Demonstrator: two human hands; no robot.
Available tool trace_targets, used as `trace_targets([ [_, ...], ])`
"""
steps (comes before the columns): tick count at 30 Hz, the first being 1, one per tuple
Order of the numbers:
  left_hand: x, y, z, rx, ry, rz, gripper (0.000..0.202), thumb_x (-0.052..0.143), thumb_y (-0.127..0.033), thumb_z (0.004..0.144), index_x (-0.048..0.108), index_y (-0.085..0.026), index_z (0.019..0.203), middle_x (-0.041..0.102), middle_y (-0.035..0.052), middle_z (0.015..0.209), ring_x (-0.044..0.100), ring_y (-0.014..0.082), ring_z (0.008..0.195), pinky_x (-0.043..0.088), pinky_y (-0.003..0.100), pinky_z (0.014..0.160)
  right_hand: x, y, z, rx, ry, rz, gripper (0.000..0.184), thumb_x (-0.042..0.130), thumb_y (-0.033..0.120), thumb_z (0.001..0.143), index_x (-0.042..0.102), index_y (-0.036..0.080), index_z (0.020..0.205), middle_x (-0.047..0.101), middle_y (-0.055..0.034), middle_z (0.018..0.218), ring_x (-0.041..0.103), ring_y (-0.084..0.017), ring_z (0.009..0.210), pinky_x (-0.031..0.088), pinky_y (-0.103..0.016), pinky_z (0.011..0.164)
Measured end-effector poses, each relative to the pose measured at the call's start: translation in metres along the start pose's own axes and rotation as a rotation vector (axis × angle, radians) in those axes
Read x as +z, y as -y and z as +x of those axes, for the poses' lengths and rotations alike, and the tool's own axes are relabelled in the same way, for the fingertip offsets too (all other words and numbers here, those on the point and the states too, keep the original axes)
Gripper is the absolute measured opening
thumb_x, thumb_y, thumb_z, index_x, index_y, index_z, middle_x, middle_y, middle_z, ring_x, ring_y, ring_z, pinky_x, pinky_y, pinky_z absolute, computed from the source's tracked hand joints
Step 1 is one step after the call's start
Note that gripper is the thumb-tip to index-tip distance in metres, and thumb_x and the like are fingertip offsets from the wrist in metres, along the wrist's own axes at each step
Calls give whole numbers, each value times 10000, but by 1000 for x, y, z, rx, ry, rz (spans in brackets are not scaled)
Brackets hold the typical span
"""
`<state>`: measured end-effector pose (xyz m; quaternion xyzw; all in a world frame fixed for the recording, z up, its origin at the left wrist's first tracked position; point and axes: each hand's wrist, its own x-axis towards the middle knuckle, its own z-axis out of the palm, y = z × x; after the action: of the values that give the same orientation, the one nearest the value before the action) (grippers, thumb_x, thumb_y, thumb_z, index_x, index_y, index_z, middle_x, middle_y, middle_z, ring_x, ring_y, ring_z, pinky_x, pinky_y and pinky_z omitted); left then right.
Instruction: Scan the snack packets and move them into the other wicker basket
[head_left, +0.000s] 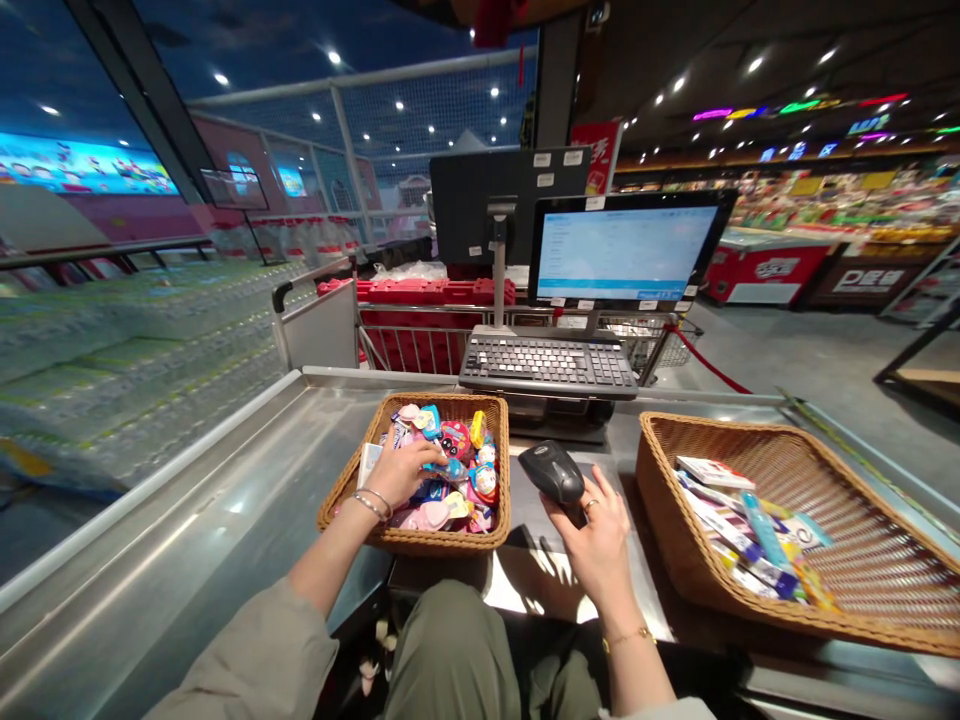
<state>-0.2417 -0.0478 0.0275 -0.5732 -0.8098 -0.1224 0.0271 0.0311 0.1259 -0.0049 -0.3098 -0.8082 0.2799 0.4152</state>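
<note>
My left hand (403, 474) reaches into a smaller wicker basket (501, 470) filled with small packaged goods. Its visible fingers are apart and touch the top of the pile; no lifted item shows in it. Around the fingers lie a red round pack (454, 440), a blue-and-white character toy (486, 483) and a pink, spoon-shaped pack (435, 516). My right hand (602, 525) is closed round the grip of a black handheld barcode scanner (552, 472), held above the counter between the two baskets. Its front points up and to the left.
A larger wicker basket (667, 530) with several slim boxes and packets stands at the right. Behind the scanner are a keyboard (551, 362) and a lit monitor (624, 250). The metal counter (247, 490) has a raised rim. Shopping carts (420, 335) stand beyond it.
</note>
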Motion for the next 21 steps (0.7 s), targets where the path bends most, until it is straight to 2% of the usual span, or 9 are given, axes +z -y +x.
trace_targets([
  [4, 3, -5, -2, -6, -36, 3, 155, 680, -355, 848, 707, -297, 989, 728, 7, 1122, 665, 218, 1071, 42, 608, 1188, -1, 0, 0, 1, 8, 7, 376, 604, 572, 819, 724, 239, 948, 686, -77, 1197, 423, -342, 1352, 248, -609, 1103],
  [6, 4, -8, -3, 8, -62, 28, 133, 627, -372, 888, 704, -291, 960, 743, 0, 1075, 677, 206, 1034, 54, 592, 1193, -1, 1, -1, 1, 16, 14, 369, 606, 566, 818, 723, 239, 940, 686, -78, 1196, 417, -338, 1356, 250, -602, 1105],
  [9, 6, -11, -5, 29, -95, 87, 170, 563, -284, 920, 671, -297, 1051, 742, 9, 1118, 682, 209, 1045, 1, 616, 1186, -1, 0, -1, 3, 20, 17, 361, 599, 557, 821, 721, 238, 937, 687, -79, 1194, 411, -331, 1360, 243, -592, 1112],
  [13, 10, -10, -2, 16, -110, 158, 452, 480, -133, 892, 538, -269, 1320, 627, 87, 1341, 624, 239, 1195, -77, 629, 1181, -1, 0, -1, 16, 24, 12, 352, 607, 549, 817, 720, 234, 923, 683, -76, 1204, 408, -333, 1361, 228, -584, 1117],
  [17, 16, -6, 5, -4, -95, 206, 481, 399, -51, 863, 592, -236, 1263, 581, 116, 1382, 653, 246, 1151, -64, 605, 1202, -1, 1, -1, 16, 25, 4, 354, 585, 544, 833, 717, 227, 919, 679, -81, 1210, 406, -332, 1361, 214, -580, 1119],
  [21, 19, -5, 7, -41, -85, 235, 417, 435, -50, 849, 634, -222, 1173, 593, 124, 1370, 662, 256, 1134, -20, 623, 1205, 0, 1, -1, 20, 20, 5, 352, 579, 551, 832, 713, 238, 918, 680, -77, 1209, 410, -327, 1358, 207, -585, 1117],
])
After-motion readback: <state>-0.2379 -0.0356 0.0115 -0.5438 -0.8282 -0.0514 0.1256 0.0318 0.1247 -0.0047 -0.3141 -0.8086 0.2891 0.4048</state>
